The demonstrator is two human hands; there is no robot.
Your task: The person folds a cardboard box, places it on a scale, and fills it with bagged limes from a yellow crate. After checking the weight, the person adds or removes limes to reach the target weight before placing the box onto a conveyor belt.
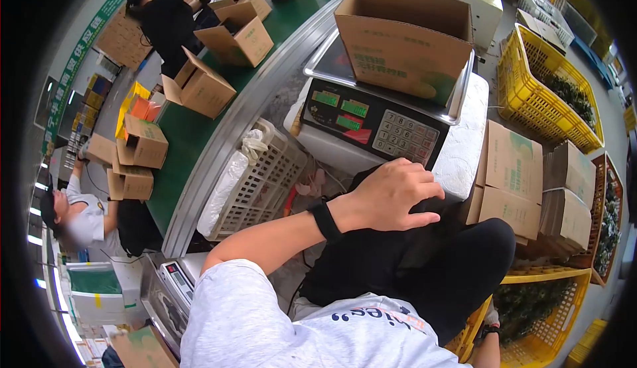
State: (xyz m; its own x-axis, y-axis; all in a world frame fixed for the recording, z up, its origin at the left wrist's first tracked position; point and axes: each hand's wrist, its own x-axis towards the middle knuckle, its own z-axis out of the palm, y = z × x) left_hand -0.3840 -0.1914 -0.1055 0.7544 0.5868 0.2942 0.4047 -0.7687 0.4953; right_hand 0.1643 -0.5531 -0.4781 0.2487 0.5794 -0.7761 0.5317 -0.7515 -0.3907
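Note:
My left hand (pixel 398 195), with a black band on the wrist, hovers just in front of the keypad of a digital weighing scale (pixel 371 129). Its thumb stands apart from the loosely bent fingers, and nothing is in it. On the scale's metal pan stands an open-topped cardboard box (pixel 405 53) with green print; its inside floor is hidden. Low on the right, my right hand (pixel 491 316) reaches down by the edge of a yellow crate (pixel 541 276) holding dark green produce. It looks gloved in pale fabric, and its fingers are hidden.
A green conveyor (pixel 192 162) carries several open cartons, with two people on its far side. A white plastic basket (pixel 255 185) stands between belt and scale. Flattened cartons (pixel 507 169) lean on the right, near another yellow crate (pixel 524 89). A second scale (pixel 178 278) sits lower left.

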